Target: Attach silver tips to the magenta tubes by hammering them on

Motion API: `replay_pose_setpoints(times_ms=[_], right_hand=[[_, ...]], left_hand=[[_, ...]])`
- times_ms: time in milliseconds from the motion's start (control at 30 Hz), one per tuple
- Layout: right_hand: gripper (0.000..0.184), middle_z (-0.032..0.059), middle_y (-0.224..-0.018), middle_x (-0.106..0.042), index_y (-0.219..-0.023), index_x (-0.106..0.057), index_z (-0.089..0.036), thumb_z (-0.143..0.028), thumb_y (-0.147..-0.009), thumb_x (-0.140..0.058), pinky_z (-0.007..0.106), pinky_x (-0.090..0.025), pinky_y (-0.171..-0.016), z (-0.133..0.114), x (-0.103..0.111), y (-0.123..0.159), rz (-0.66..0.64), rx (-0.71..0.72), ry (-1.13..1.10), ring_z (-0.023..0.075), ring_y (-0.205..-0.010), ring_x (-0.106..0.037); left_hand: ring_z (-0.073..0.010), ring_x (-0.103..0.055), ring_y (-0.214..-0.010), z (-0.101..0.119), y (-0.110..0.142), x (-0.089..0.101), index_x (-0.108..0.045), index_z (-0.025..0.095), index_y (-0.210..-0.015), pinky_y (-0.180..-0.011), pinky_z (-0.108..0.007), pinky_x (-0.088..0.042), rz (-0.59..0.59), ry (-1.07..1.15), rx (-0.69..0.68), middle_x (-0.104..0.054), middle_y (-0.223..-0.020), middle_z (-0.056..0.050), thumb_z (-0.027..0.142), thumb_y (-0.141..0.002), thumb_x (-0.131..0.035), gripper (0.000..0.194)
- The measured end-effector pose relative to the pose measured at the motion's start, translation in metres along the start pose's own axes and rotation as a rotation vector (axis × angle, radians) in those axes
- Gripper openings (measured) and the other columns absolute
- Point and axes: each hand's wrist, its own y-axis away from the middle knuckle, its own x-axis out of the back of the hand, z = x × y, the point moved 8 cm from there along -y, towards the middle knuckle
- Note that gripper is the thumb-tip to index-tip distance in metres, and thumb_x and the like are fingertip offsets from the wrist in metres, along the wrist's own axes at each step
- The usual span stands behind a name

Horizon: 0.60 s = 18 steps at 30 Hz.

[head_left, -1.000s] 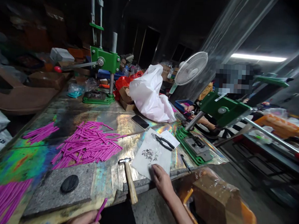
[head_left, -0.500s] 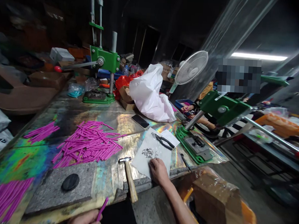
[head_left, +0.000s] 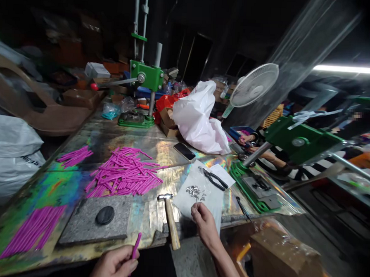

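Note:
My left hand (head_left: 115,262), at the front edge of the table, pinches a magenta stick (head_left: 137,244) that points upward. My right hand (head_left: 204,223) hovers at the near edge of a white sheet (head_left: 181,199) with its fingertips pressed together; whatever may be between them is too small to make out. Just beyond those fingers lie small silvery metal pieces (head_left: 195,192). Black-handled pliers (head_left: 214,179) rest on the sheet. Between my hands is a ball-peen hammer (head_left: 171,222) with a wooden handle. A round black disc (head_left: 105,215) sits on a grey stone slab (head_left: 77,228).
A heap of magenta sticks (head_left: 124,174) and a neater bundle (head_left: 33,232) lie on the left. Green hand presses stand at the back (head_left: 146,76) and right (head_left: 303,138). A phone (head_left: 184,151) and white bag (head_left: 195,118) are behind. Another person's hands (head_left: 247,139) work at right.
The camera view has turned left, so the scene sits further right. My right hand has drawn back slightly from the metal pieces. My left hand has risen with the magenta stick.

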Motion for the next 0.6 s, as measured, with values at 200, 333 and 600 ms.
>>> replay_pose_setpoints(times_ms=[200,333,600], right_hand=[[0.023,-0.0046,-0.059,-0.038,-0.072,-0.048,-0.02,-0.042,-0.079,-0.047,0.022,-0.033,-0.051,-0.036,-0.039,0.029,-0.159,-0.099,-0.384,0.0109,-0.054,-0.036],[0.023,-0.0052,-0.058,-0.039,-0.073,-0.054,-0.019,-0.042,-0.072,-0.059,0.021,-0.029,-0.048,-0.05,-0.068,0.044,-0.258,-0.228,-0.712,0.0097,-0.052,-0.033],[0.019,-0.0047,-0.059,-0.042,-0.074,-0.053,-0.02,-0.035,-0.069,-0.064,0.022,-0.029,-0.05,-0.077,-0.101,0.062,-0.346,-0.233,-0.876,0.0095,-0.052,-0.035]], left_hand=[[-0.0068,-0.039,-0.045,0.032,-0.004,-0.004,-0.059,0.013,-0.057,-0.039,-0.015,-0.033,-0.02,0.193,0.015,-0.046,-0.049,0.004,0.036,-0.069,-0.06,0.026],[-0.0066,-0.043,-0.042,0.042,-0.008,-0.001,-0.061,0.012,-0.064,-0.043,-0.017,-0.037,0.027,0.366,-0.002,-0.053,-0.052,0.002,0.039,-0.066,-0.064,0.028],[-0.009,-0.053,-0.045,0.042,-0.006,0.008,-0.059,0.012,-0.07,-0.047,-0.02,-0.042,0.199,0.779,0.023,-0.061,-0.056,0.0,0.036,-0.063,-0.07,0.027]])
